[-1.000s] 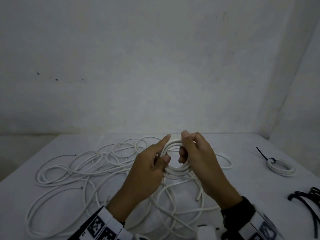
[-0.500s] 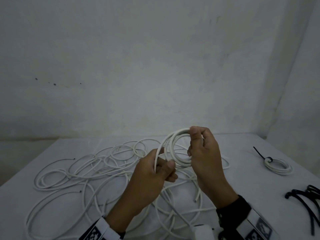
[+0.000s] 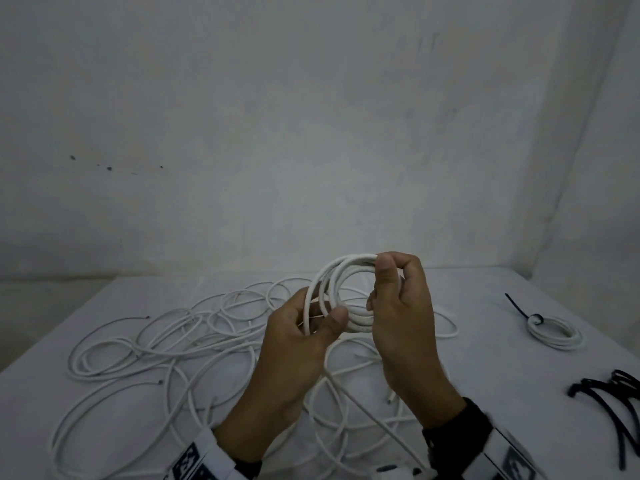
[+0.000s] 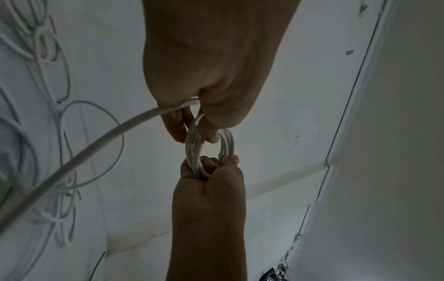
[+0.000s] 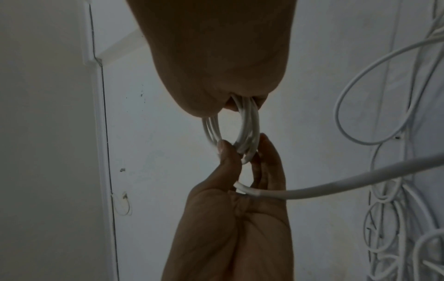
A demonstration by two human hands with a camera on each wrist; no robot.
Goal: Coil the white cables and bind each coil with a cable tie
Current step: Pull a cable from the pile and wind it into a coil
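coil [image 3: 341, 296] raised off desk [image 3: 485, 341] since 1.0 s ago | left hand [image 3: 304, 337], right hand [image 3: 398, 306] both clamped on it | winding continues, tie pending

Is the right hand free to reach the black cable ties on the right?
Probably not yet: the right hand grips the white coil. The black cable ties lie unobstructed on that side.

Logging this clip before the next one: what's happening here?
A person is winding a white cable into a coil above the table. The right hand grips one side, the left hand the other. Loose cables remain; one tied coil and black cable ties lie to the right.
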